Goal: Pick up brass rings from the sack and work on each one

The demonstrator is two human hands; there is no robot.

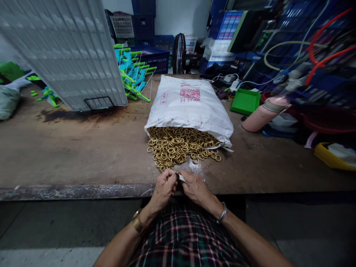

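At the table's front edge, my left hand point(164, 187) is closed, with a glimpse of gold at its fingers that looks like a ring; most of it is hidden. My right hand point(197, 188) pinches a small blade-like tool point(182, 178), pale and flat with a dark end pointing at the left fingertips. The two hands nearly meet. Just beyond them lies a heap of gold rings point(174, 148), spilling from the open mouth of a white woven sack point(189, 107) with red print, lying on its side.
The wooden table point(97, 155) has a worn front edge. At left stands a tall white ribbed panel point(75, 55) beside green and blue plastic pieces point(135, 76). A green tray point(245, 101), a pink cylinder point(264, 115) with hoses and a yellow tray point(330, 157) are at right.
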